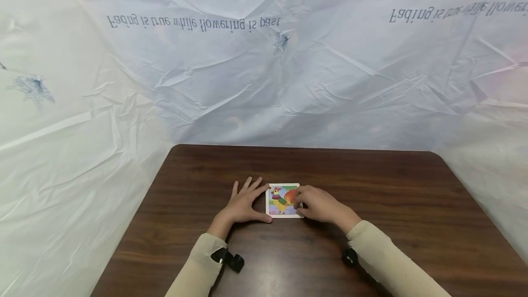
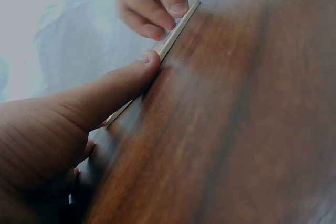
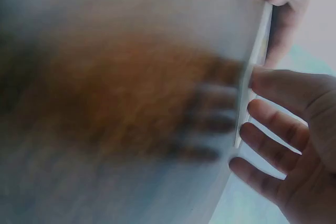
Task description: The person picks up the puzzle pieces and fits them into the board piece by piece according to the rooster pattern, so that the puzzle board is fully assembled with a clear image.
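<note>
A small square picture board (image 1: 282, 201) with a white border and a colourful rooster lies flat on the brown table. My left hand (image 1: 243, 203) spreads beside it, the thumb at its near left corner and the index finger along the far left one. From the right, my right hand (image 1: 319, 203) reaches over the board with bent fingers, its fingertips on the rooster's tail side and hiding part of it. In the left wrist view the board's thin pale edge (image 2: 173, 38) runs past my left thumb. The right wrist view shows separated right fingertips (image 3: 249, 129) along that board.
The dark wood-grain table (image 1: 371, 182) has rounded far corners. Behind and beside it hangs a creased whitish sheet (image 1: 247, 81) with printed lettering and blue flower-like drawings. Black straps with small devices (image 1: 235, 260) sit at both wrists over pale sleeves.
</note>
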`<state>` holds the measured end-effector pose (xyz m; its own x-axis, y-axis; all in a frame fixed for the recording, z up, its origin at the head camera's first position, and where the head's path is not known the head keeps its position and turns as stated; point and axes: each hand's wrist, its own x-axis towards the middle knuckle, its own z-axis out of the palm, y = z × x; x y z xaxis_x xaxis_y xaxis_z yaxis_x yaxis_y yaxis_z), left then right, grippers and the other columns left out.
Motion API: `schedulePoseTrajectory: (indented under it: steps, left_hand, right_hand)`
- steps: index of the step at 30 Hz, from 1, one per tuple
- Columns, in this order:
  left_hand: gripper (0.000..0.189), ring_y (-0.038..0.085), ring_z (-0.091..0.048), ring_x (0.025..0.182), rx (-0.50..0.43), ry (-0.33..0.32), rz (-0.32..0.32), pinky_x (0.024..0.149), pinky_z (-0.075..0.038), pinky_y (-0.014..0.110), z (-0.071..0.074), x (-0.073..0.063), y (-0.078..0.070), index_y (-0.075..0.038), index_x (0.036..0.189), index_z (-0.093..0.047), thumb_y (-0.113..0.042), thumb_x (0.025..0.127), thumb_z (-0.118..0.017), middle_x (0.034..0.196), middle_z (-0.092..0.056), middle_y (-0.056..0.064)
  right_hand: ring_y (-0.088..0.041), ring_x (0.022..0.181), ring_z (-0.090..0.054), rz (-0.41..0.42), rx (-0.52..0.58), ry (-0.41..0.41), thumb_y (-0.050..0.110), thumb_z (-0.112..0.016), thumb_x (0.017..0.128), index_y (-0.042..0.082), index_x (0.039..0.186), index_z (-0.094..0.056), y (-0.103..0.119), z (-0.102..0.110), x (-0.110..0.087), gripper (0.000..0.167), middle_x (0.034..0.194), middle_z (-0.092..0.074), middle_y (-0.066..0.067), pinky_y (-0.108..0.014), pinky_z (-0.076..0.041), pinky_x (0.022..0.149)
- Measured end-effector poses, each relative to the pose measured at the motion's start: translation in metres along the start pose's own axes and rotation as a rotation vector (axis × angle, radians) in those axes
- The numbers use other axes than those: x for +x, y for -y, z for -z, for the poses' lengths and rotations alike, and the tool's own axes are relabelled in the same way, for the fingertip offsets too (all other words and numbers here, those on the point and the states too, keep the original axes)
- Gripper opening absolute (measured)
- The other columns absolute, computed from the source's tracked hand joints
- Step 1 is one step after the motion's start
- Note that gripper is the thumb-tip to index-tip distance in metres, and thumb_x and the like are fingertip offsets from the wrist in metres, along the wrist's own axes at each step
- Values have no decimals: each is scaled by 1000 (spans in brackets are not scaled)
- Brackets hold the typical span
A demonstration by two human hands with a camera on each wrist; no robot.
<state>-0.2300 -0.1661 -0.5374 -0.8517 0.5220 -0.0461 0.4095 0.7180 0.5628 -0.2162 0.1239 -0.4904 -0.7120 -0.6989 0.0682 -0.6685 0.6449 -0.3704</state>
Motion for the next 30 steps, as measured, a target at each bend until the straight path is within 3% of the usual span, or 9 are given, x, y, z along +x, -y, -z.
schedulePoseTrajectory:
  steps: [7,16,30]
  left_hand:
    - [104,36,0,163,0,-1,-1,123,13,68,1,1,2,-28,166,-39,-63,80,-86,176,-18,5]
    - [104,36,-1,163,6,-8,-6,122,13,68,1,-1,5,-27,167,-36,-63,83,-84,176,-18,5]
    - [90,36,-1,163,36,-8,8,123,13,68,-2,-2,3,-30,164,-42,-65,89,-77,176,-18,4]
  right_hand:
    - [-13,84,-56,-26,10,17,4,-80,93,16,90,-77,2,-3,3,12,99,-64,3,-32,-52,69]
    - [-20,97,-60,-52,33,7,7,-78,96,17,99,-78,3,-3,-2,10,104,-65,2,-41,-54,80]
    - [-21,102,-61,-55,66,17,10,-77,97,17,101,-79,-8,-3,-10,8,106,-65,5,-43,-55,85]
